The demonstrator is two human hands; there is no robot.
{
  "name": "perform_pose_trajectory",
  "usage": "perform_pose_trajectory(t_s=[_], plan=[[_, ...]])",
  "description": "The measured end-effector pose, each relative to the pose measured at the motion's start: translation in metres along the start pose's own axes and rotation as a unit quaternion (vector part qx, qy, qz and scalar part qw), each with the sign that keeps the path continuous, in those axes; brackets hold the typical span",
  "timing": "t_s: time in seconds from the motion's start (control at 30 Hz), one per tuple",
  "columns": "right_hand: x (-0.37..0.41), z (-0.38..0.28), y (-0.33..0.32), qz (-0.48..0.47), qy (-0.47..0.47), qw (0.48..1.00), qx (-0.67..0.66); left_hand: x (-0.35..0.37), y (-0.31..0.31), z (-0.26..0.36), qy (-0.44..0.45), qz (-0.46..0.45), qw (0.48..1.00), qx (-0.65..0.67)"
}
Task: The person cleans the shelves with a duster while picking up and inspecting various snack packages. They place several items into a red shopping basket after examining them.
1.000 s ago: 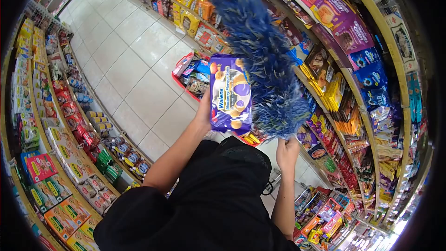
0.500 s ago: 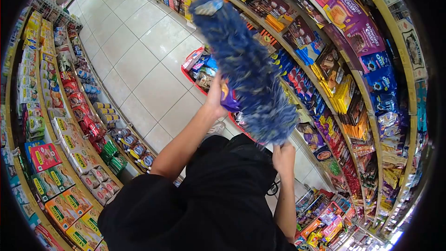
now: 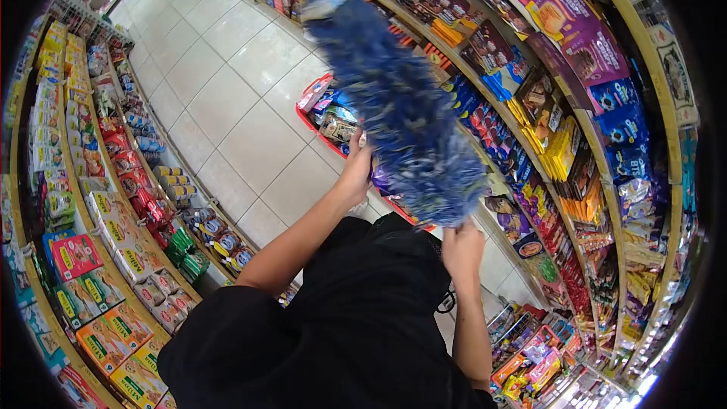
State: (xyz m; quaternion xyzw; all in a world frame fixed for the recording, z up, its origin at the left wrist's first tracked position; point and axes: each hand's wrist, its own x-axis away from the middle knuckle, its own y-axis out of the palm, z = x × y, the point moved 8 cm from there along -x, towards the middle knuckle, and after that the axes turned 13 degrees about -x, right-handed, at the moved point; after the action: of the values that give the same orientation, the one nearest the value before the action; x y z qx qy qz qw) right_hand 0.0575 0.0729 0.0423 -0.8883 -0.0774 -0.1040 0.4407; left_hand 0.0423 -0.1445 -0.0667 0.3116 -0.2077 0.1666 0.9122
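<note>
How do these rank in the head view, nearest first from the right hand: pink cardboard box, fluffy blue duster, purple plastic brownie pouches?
1. Fluffy blue duster, in the right hand.
2. Purple plastic brownie pouches, upper-right shelf.
3. Pink cardboard box, left shelf.

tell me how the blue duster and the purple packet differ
The blue duster is long and shaggy; the purple packet shows only a small patch. The duster is in front, the packet mostly hidden behind it. The right hand holds the duster, the left hand the packet. Both are handheld.
</note>
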Motion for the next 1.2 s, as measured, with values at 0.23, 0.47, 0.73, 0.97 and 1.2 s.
perform_pose_trajectory(t_s=[0.23,0.47,0.73,0.97,1.2], plan=[[-0.024,-0.023,0.034,-0.071,-0.017,0.997,-0.039,-0.020,-0.050,0.014,0.077,0.110,0.991,0.004],[-0.033,-0.007,0.032,-0.051,0.048,0.995,-0.077,-0.006,-0.063,0.086,0.135,0.196,0.960,0.147],[-0.028,-0.006,0.033,-0.080,0.038,0.996,-0.015,0.022,-0.022,0.101,0.383,0.178,0.873,-0.243],[-0.026,-0.011,0.039,-0.120,0.056,0.991,-0.016,0.017,-0.003,0.073,0.386,0.129,0.853,-0.327],[-0.032,-0.005,0.049,-0.124,0.059,0.990,-0.038,0.024,0.000,0.070,0.465,0.066,0.828,-0.308]])
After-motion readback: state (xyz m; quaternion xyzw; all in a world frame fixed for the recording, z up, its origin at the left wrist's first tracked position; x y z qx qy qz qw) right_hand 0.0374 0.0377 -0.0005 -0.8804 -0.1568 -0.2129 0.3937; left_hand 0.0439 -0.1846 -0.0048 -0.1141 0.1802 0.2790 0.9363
